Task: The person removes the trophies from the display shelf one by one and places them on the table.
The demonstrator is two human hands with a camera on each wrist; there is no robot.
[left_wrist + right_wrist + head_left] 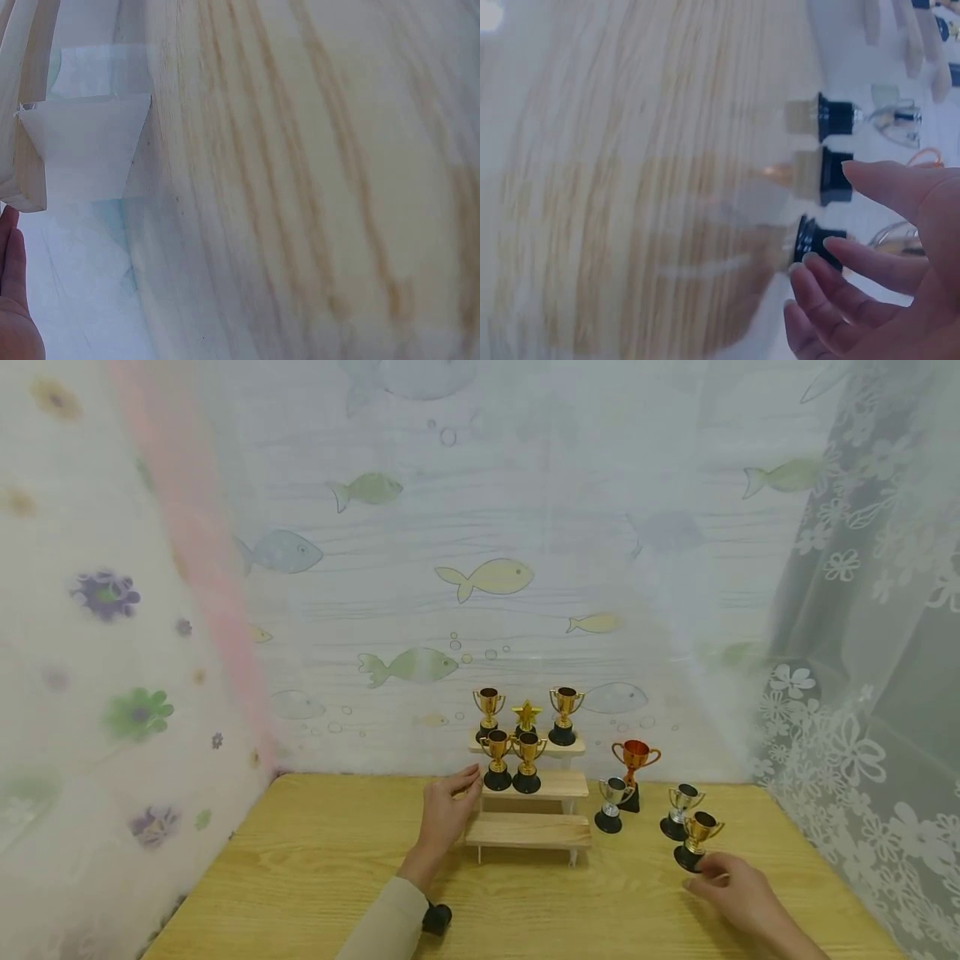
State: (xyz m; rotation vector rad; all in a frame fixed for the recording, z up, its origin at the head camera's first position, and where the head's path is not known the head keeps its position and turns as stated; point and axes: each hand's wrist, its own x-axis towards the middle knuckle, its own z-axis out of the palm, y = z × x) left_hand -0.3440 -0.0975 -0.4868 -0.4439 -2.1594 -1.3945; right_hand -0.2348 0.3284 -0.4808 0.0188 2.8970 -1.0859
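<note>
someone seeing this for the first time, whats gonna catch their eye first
Probably the gold star trophy, flanked by two gold cups atop the wooden stand. Next, likely the red-orange cup, on the table to the stand's right in the head view. Behind them, pale fish are printed on the backdrop.

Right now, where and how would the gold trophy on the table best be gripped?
Probably by the black base of the gold trophy, from the near right, where the right grip is: it stands upright, its two-handled cup spreads wider above, and a silver trophy stands close behind.
</note>
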